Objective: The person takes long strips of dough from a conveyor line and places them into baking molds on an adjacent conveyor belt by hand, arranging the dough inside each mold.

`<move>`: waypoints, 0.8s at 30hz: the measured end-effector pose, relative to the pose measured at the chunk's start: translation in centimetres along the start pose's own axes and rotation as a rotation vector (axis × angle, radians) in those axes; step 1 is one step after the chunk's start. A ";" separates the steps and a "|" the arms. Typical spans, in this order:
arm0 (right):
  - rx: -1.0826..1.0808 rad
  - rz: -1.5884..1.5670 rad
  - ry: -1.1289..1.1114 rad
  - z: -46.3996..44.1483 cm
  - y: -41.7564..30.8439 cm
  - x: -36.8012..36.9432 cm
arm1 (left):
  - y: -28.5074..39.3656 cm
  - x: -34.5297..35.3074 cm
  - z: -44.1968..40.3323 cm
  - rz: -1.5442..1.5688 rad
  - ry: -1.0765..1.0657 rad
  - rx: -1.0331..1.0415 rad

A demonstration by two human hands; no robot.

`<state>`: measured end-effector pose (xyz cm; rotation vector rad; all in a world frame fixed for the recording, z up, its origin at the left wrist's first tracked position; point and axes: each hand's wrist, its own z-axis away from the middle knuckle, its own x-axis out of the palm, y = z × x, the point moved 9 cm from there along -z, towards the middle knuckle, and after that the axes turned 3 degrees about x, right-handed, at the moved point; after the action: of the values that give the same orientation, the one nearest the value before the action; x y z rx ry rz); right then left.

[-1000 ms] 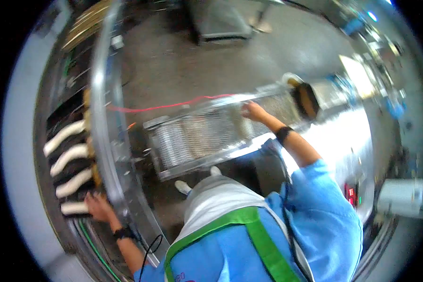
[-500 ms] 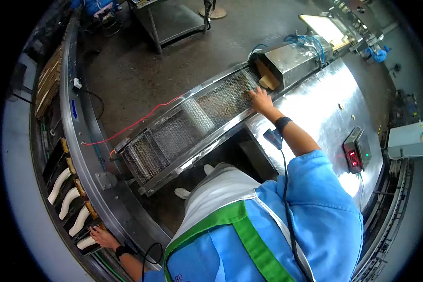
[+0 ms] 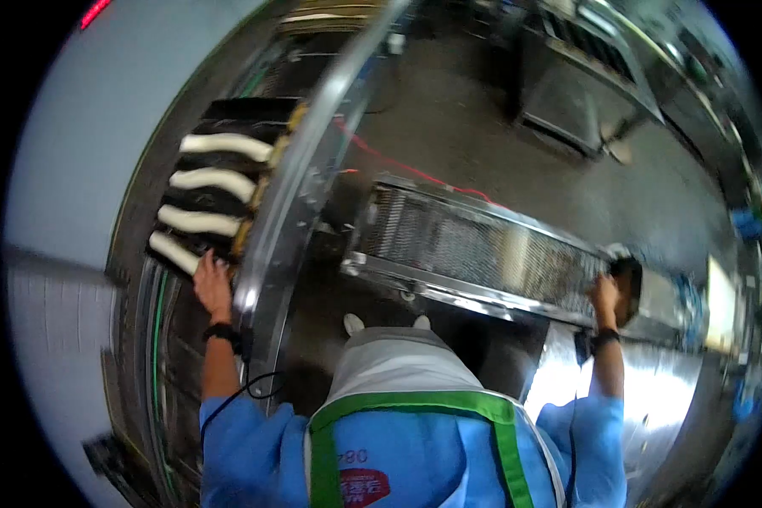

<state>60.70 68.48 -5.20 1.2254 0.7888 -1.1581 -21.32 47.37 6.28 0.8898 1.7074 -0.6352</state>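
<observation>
My left hand [image 3: 213, 288] lies at the right end of the lowest dough strip [image 3: 175, 251], its fingers apart and touching the strip or the edge of its dark mould. Several pale, wavy dough strips [image 3: 198, 221] rest side by side in a black grooved tray [image 3: 209, 158]. Far to the right, my right hand [image 3: 603, 298] reaches over the end of a mesh conveyor [image 3: 457, 241], beside the dark opening of a metal housing [image 3: 657, 298]. Motion blurs its fingers, and I cannot make out whether anything is in them.
A curved metal rail [image 3: 289, 203] runs between the tray line and the mesh conveyor. Along the conveyor's far side lies a red cord [image 3: 415, 173]. A shiny metal table [image 3: 652, 389] stands at the lower right, and a metal stand [image 3: 567, 97] farther back.
The view has swung round, bringing the tray higher and nearer the middle. My left hand stays at the lowest strip. My right hand stays at the conveyor's housing end; the pale block there no longer shows.
</observation>
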 end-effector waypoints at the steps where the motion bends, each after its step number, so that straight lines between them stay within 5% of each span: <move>1: -0.003 -0.191 0.048 -0.4 0.6 -1.7 | -0.4 0.7 0.3 0.065 -0.027 -0.035; 6: -0.137 -0.721 0.288 -6.0 7.5 -9.2 | -2.6 1.9 0.3 0.048 -0.121 -0.143; 7: -0.063 -1.063 0.259 -4.1 6.8 -14.1 | -2.1 0.2 0.3 0.033 -0.094 -0.117; 10: -0.106 -1.603 0.224 0.6 -5.3 -33.9 | -4.1 1.0 -0.4 0.025 -0.042 -0.077; 14: -0.490 -1.811 0.196 1.5 -16.8 -46.7 | -5.0 -0.8 -0.9 0.032 -0.026 -0.081; 20: -0.801 -2.014 -0.045 -1.3 -40.1 -52.9 | -4.8 -2.5 -1.7 0.103 -0.006 0.001; 22: -0.805 -1.944 -0.103 -3.2 -48.8 -50.8 | -4.8 -3.4 -1.8 0.179 0.002 -0.015; 24: -0.825 -1.873 -0.410 -3.6 -57.5 -46.4 | -5.0 -3.1 -1.9 0.102 -0.011 -0.017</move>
<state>-6.35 86.15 20.55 -0.8233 1.8647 -1.9743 -25.91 45.16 9.76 0.9534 1.6447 -0.5562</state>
